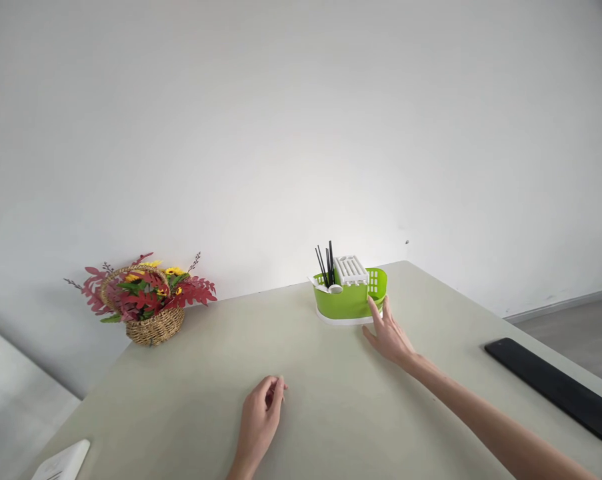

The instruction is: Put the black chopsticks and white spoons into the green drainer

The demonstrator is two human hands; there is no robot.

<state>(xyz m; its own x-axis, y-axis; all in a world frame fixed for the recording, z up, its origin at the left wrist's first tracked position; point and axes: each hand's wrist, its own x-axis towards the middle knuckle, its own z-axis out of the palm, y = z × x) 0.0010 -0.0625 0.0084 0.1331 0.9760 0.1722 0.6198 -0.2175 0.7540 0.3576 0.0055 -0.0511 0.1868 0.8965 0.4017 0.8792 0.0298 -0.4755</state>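
A green cutlery caddy point(348, 303) on a white base point(348, 321) stands toward the back of the table. Black chopsticks point(329, 267) rise from its left part, next to a white spoon point(335, 289). A white slotted rack point(351, 269) sits on top of its middle. My right hand point(389, 333) is at the caddy's right end, fingers spread; its fingertips overlap the green side, and whether they touch it I cannot tell. Nearer to me, my left hand point(261, 417) is closed in a loose curl over the tabletop, with nothing seen in it.
At the back left is a wicker basket point(155, 327) of red leaves and yellow flowers. A long black flat object point(551, 387) lies along the table's right edge. Part of a white flat object point(63, 461) shows at the near left. Behind the table point(191, 400) rises a pale wall.
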